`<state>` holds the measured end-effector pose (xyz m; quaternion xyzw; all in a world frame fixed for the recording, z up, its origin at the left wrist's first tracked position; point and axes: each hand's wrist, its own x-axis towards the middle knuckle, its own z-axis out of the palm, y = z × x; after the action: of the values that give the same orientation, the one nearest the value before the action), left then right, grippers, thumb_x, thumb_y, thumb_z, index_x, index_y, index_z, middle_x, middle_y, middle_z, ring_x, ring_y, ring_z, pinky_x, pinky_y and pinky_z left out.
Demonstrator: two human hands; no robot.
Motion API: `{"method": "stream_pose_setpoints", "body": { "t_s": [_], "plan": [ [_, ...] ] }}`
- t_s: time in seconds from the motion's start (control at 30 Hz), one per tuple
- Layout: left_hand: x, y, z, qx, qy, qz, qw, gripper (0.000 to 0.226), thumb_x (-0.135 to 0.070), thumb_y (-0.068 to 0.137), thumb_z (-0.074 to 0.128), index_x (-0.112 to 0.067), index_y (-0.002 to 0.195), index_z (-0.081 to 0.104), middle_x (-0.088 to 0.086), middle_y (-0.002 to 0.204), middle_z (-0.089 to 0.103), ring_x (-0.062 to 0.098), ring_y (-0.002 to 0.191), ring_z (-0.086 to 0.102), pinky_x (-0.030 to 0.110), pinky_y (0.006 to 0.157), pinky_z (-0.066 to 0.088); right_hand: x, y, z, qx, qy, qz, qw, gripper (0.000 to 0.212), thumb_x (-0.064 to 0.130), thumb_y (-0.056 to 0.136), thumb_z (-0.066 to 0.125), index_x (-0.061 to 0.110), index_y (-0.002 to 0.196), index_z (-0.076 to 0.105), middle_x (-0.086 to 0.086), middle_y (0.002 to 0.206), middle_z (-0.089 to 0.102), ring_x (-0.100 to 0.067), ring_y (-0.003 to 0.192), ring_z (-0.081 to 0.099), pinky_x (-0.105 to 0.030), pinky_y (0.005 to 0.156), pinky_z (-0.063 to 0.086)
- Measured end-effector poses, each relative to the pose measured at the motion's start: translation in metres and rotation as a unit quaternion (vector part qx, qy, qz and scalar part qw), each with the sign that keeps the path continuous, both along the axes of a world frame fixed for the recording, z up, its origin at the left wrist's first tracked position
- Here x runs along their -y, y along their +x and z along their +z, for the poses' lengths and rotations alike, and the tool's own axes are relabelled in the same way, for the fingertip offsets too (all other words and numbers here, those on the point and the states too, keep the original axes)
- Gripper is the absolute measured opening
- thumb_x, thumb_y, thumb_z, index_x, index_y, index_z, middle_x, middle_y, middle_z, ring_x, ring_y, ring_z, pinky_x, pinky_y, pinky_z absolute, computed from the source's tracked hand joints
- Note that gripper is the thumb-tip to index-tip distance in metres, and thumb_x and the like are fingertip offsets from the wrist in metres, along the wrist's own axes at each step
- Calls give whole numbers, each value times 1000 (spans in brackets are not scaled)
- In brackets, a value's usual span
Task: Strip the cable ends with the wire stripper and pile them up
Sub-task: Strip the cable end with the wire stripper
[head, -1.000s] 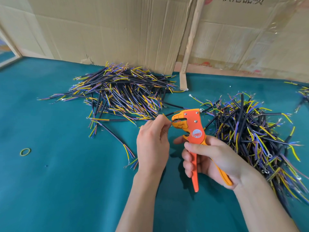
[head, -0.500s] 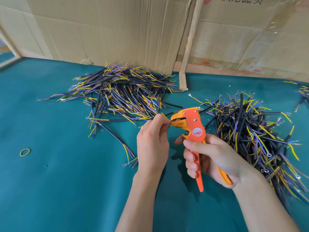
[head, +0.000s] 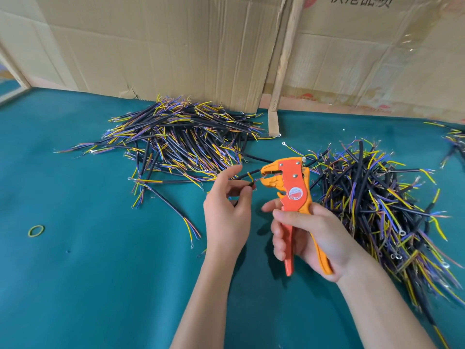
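At the wire stripper [head: 289,183], the left hand [head: 227,215] has opened its index finger.

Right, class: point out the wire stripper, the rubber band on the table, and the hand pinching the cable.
wire stripper [head: 295,183]: head view, on its orange body above the round sticker.
rubber band [head: 36,231]: head view, on its yellow-green loop.
left hand [head: 227,212]: head view, on the back of the hand.

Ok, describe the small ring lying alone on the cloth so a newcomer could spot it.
Start at the big cable pile by the cardboard wall, then drop down-left across the teal cloth. There lies a rubber band, a small yellow-green loop, apart from every cable.
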<state>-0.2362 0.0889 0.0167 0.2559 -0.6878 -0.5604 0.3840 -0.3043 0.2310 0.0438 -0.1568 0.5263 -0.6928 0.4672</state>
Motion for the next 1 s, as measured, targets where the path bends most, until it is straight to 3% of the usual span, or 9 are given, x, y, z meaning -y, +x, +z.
{"method": "stream_pose_setpoints", "body": {
  "t_s": [0.07, 0.2, 0.43, 0.5, 0.6, 0.77, 1.0],
  "plan": [
    [3, -1, 0, -5, 6, -7, 1000, 38, 3, 92, 60, -25, 115, 70, -14, 79, 71, 10, 87, 70, 40, 81, 56, -1, -3, -1, -6, -7, -14, 1000, 35, 13, 80, 74, -1, 113, 70, -19, 73, 55, -30, 57, 55, -40, 53, 49],
    [4, -2, 0, 1, 17, -18, 1000, 36, 2, 92, 61, -33, 93, 72, -16, 74, 67, 9, 72, 63, 33, 66, 46, -5, -8, 0, -30, -60, -29, 997, 40, 9, 81, 71, -5, 118, 65, -26, 86, 62, -37, 71, 60, -42, 64, 54],
    [-2, -1, 2, 7, -28, -20, 999, 16, -8, 90, 67, -23, 88, 72, -15, 71, 68, 4, 68, 61, 14, 69, 45, 0, -6, -2, -90, -97, -71, 989, 47, 4, 81, 66, -3, 126, 55, -23, 121, 71, -33, 81, 67, -42, 75, 57],
    [-4, 0, 3, -3, -25, -31, 999, 9, -17, 92, 67, -20, 86, 71, -12, 73, 69, 5, 69, 62, 14, 69, 46, 2, -5, -2, -99, -99, -76, 987, 49, 4, 81, 66, 0, 128, 54, -19, 126, 70, -32, 83, 68, -41, 77, 57],
    [-5, 1, 4, -6, -16, -29, 999, 15, -24, 97, 66, -19, 83, 70, -10, 73, 70, 10, 72, 65, 20, 70, 49, 3, -5, -3, -102, -100, -99, 985, 50, 4, 79, 67, 4, 128, 56, -16, 127, 70, -33, 84, 69, -40, 77, 57],
    [-7, 0, 6, 8, 7, -20, 1000, 20, -13, 96, 60, -21, 83, 73, -8, 79, 74, 17, 78, 69, 33, 76, 56, 3, -6, -6, -116, -79, -117, 983, 51, 6, 77, 68, 8, 128, 58, -9, 129, 71, -32, 86, 71, -40, 77, 56],
    [-6, 2, 6, 9, 14, -32, 999, 24, -16, 75, 56, -24, 81, 78, -10, 76, 74, 10, 69, 66, 17, 64, 48, 3, -7, -9, -125, -58, -116, 984, 54, 8, 77, 69, 9, 130, 59, -4, 130, 71, -32, 87, 72, -37, 75, 57]
  ]
}}
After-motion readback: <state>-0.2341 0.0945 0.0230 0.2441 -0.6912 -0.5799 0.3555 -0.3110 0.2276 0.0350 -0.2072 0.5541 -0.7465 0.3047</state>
